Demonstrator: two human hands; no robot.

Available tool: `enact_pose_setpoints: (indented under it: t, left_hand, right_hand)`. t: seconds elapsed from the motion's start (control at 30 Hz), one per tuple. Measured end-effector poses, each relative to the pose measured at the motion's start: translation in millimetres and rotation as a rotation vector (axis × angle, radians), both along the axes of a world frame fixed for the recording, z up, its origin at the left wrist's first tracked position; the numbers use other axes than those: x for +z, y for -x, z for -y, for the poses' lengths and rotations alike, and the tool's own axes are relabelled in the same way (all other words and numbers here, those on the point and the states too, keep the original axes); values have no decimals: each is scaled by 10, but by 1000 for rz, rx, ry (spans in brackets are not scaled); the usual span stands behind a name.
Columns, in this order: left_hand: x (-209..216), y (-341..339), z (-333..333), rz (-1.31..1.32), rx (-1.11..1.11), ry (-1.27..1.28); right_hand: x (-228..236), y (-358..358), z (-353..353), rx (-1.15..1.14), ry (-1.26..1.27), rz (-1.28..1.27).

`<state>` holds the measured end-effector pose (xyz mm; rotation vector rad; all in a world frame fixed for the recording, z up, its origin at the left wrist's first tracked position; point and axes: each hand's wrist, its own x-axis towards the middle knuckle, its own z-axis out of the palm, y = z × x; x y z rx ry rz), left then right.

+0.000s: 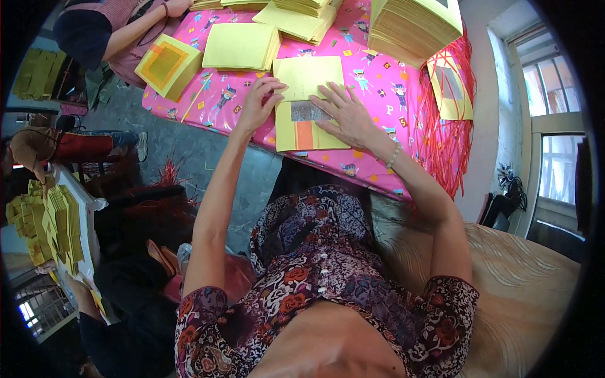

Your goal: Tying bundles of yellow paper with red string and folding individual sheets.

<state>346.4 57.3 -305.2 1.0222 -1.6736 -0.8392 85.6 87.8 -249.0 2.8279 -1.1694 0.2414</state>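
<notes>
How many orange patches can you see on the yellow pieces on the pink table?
2: one patch on the yellow piece under the right hand, another atop the yellow stack at the pink table's left end. Others may be hidden inside stacks.

Small workshop — yellow paper stacks [238, 47], pink-covered table [387, 85], red strips [450, 148] (tangled), co-worker [126, 44] alongside

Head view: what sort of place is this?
Probably a small paper workshop: yellow paper stacks on a pink table, red strips draped over its end, and more yellow pieces piled at left.
</notes>
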Motion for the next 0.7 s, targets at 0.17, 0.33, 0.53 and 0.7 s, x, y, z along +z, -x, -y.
enact_pose_setpoints:
  t: [0.17,0.33,0.53,0.7]
  left_hand:
    - [45,22,-16,37,5,16]
    - [29,13,-10,147,24,137]
    - [10,14,-17,146,11,106]
    - [-15,5,-81,110,22,87]
  right_hand:
    - [43,-277,-85,-122,24,-24]
    - [20,-312,-65,-114,1,-21]
    - [-124,-193,-115,-121,10,129]
    - [-150,-65,-148,-171,-56,117]
